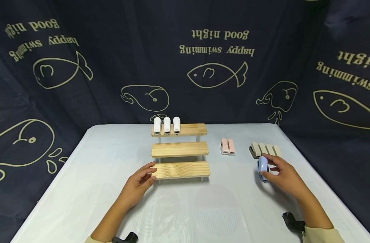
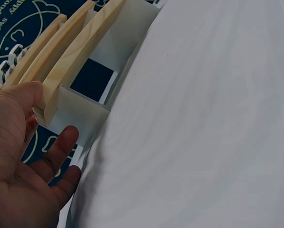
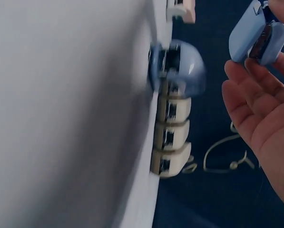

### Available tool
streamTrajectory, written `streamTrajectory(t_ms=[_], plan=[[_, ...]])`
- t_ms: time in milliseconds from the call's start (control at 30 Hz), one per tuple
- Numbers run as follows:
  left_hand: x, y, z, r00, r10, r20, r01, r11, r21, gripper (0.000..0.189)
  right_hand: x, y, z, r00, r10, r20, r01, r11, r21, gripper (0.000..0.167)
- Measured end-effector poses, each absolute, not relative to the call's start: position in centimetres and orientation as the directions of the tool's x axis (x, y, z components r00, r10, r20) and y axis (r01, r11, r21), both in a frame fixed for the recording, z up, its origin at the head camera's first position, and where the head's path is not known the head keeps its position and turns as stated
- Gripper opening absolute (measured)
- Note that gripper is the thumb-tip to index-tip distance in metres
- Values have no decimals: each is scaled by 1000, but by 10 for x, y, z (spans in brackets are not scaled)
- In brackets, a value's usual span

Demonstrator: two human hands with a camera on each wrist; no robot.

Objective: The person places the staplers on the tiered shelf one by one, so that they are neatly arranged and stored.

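with your right hand [image 1: 285,175] you are gripping a small, glossy light-blue plastic stapler [image 3: 246,38], pinching it between thumb and fingers over the right side of the table. in the right wrist view, a second light-blue stapler [image 3: 193,69] is standing on the table, slightly blurred, just beside a row of four small beige plastic staplers [image 1: 270,149].

with your left hand [image 1: 136,188] you are holding the left end of the lowest board [image 1: 180,170] of a three-tier stepped shelf [image 1: 180,149], made of pale wood planks on whitish supports; your lower fingers are hanging loose beneath it.

three white, rounded staplers [image 1: 167,125] are standing side by side on the left part of the top board [image 1: 194,129]. between the shelf and the beige row, two pink plastic staplers [image 1: 231,145] are standing together on the white-covered table [image 1: 81,202]. behind everything, a dark navy cloth [image 1: 112,33] is hanging, showing cream fish, whales and upside-down lettering.
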State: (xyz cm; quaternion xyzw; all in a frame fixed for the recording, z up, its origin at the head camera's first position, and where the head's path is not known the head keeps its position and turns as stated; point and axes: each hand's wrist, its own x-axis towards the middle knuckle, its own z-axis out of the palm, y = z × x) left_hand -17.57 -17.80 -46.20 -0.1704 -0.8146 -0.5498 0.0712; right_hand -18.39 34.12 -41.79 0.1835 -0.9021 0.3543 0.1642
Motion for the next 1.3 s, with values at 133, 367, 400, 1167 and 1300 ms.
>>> streamTrajectory(t_ms=[133,367,400,1167,1300], plan=[[-175,-177,-462,-931,206,302,356,332,873,32,-188,329,-411,-878,-241,413,-452,700,-553,64],[-174,-178,-461,-929,201,310,362,335,870,31,-200,304,-395,-860,-283,424,-489,692,-531,61],[-174,-179,-462,-930,199,309,361,335,870,31,-202,300,-393,-853,-295,430,-503,682,-531,61],[-176,-178,-463,-929,195,316,365,332,870,32,-238,221,-355,-745,-451,492,-664,573,-480,63],[-175,-178,-463,-929,197,312,363,332,871,32,-240,211,-353,-728,-453,515,-683,553,-478,62]])
